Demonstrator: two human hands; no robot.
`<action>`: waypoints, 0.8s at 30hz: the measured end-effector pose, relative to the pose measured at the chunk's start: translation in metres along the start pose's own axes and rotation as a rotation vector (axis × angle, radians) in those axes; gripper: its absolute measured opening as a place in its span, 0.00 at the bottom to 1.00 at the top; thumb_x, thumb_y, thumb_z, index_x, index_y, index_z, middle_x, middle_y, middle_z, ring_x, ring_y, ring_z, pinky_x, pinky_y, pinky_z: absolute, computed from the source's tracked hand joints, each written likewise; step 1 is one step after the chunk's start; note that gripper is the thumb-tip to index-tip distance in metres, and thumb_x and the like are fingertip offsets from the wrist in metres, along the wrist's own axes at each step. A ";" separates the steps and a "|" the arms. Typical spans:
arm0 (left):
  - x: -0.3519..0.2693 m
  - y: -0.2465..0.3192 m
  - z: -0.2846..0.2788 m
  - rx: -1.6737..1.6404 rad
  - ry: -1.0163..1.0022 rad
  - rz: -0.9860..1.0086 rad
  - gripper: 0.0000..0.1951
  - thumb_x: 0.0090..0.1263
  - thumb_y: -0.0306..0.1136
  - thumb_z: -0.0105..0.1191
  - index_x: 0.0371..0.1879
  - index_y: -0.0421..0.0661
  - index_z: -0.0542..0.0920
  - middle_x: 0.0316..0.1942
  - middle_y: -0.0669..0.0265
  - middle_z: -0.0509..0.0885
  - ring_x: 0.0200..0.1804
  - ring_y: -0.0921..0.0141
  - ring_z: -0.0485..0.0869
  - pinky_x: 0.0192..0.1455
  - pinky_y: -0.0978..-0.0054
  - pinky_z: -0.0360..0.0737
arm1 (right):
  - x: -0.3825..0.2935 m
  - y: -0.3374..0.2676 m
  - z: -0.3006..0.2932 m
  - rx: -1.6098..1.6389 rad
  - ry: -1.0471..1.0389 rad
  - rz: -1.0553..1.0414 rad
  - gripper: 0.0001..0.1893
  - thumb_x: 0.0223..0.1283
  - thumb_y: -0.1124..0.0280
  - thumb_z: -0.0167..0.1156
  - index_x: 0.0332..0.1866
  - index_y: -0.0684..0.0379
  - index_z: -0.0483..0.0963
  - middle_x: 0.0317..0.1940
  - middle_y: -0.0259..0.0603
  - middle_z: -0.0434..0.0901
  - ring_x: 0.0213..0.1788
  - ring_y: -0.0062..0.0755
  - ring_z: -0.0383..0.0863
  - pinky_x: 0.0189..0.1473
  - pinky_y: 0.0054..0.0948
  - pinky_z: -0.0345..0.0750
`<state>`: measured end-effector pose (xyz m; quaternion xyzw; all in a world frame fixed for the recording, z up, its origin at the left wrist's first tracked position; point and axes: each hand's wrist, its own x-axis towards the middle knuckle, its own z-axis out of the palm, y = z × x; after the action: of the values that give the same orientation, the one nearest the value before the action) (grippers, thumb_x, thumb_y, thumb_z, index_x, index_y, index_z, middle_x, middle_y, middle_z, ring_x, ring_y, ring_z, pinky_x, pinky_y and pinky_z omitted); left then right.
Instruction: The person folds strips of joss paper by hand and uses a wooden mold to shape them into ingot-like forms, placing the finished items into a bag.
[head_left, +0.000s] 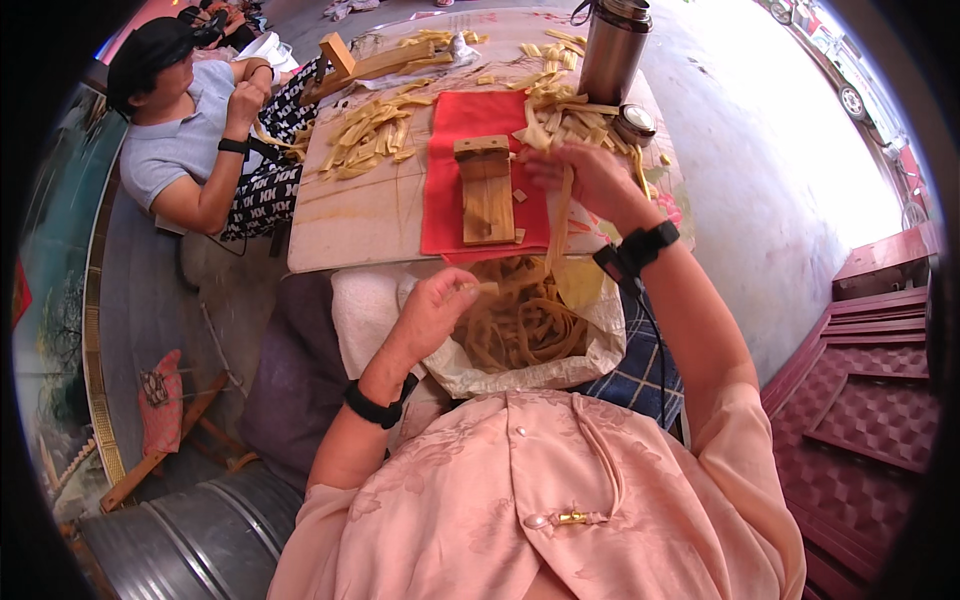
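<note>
My left hand (435, 311) is pinched on the end of a pale flat strip (487, 288), over the left side of an open woven sack (607, 341) full of long coiled tan strips (525, 334). To the right, my right hand (581, 176) is raised above the table's right part, its fingers blurred. A long tan strip (559, 225) hangs from it down to the sack. Beside those fingers a small wooden block tool (487, 199) with a raised end lies on a red cloth (442, 195). Small cut pieces (520, 196) rest by the tool.
Piles of flat strips (367, 135) cover parts of the table (352, 232). A steel thermos (613, 56) and its lid (636, 122) stand at the right. At the left sits another person (180, 127) near a second wooden tool (375, 71). A metal drum (195, 536) is at lower left.
</note>
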<state>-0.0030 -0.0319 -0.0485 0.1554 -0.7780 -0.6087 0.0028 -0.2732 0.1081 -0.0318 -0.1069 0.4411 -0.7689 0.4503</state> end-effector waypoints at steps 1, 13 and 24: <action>-0.001 0.001 0.003 0.001 -0.004 0.001 0.10 0.73 0.37 0.53 0.45 0.44 0.78 0.25 0.81 0.72 0.22 0.86 0.67 0.24 0.87 0.65 | 0.012 -0.003 -0.013 0.001 0.003 -0.003 0.09 0.69 0.73 0.48 0.46 0.67 0.71 0.51 0.52 0.78 0.49 0.41 0.81 0.50 0.35 0.82; -0.017 0.005 0.027 0.097 -0.185 0.060 0.13 0.73 0.36 0.52 0.48 0.41 0.81 0.40 0.68 0.80 0.40 0.73 0.80 0.49 0.77 0.76 | -0.100 0.031 0.059 -1.034 0.140 -0.535 0.08 0.63 0.72 0.59 0.43 0.64 0.79 0.28 0.35 0.80 0.30 0.20 0.76 0.35 0.23 0.74; -0.016 0.020 0.031 -1.179 -0.113 -0.294 0.13 0.76 0.35 0.45 0.52 0.40 0.74 0.40 0.69 0.80 0.42 0.75 0.80 0.46 0.79 0.79 | -0.146 0.107 0.099 -0.592 -0.124 -0.350 0.05 0.67 0.72 0.57 0.41 0.62 0.76 0.22 0.37 0.74 0.25 0.21 0.73 0.30 0.24 0.74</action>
<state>0.0013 0.0054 -0.0351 0.2010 -0.2792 -0.9382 -0.0370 -0.0702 0.1436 -0.0227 -0.3536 0.5918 -0.6652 0.2869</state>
